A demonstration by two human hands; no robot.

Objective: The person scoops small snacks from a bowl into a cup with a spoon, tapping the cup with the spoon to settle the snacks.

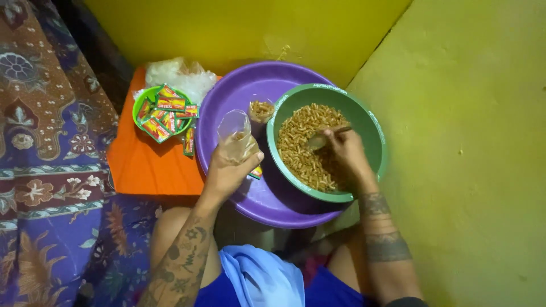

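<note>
While right hand (346, 149) grips spoon (325, 139) in green bowl (372, 122) of snack sticks (304, 145), we note left hand (230, 170) clasping near-empty clear bag (236, 136) beside it — one filled bag (261, 110) just beyond, bowl still full.

Yellow walls (472, 142), seemingly a corner; patterned cloth (45, 142) left
</note>
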